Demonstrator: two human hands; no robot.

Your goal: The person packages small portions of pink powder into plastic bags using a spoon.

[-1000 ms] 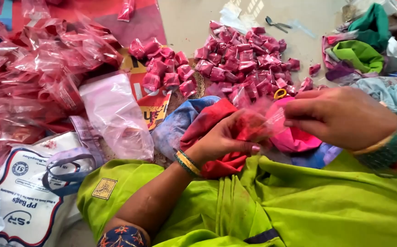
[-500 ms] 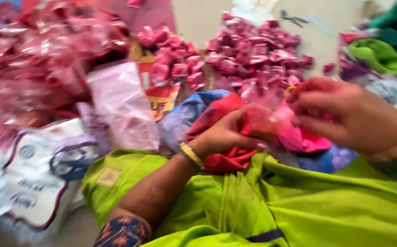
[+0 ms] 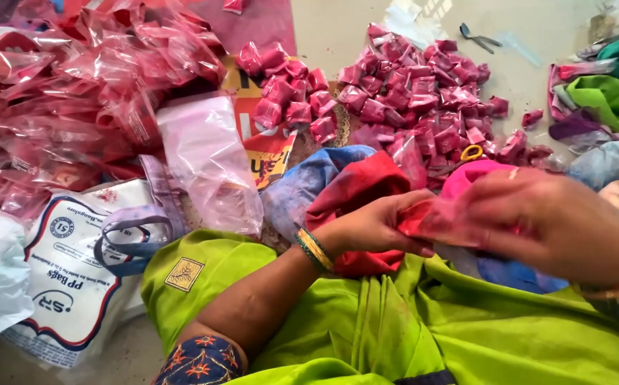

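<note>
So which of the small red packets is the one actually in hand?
The red packet pinched between the left hand and right hand, over the lap. All the other packets lie loose in heaps on the floor beyond.

Pale bare floor; evenly lit; scissors lying there.

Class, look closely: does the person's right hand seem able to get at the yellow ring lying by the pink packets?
Probably yes: the right hand is just below the yellow ring, nothing between, though it holds a red packet.
</note>
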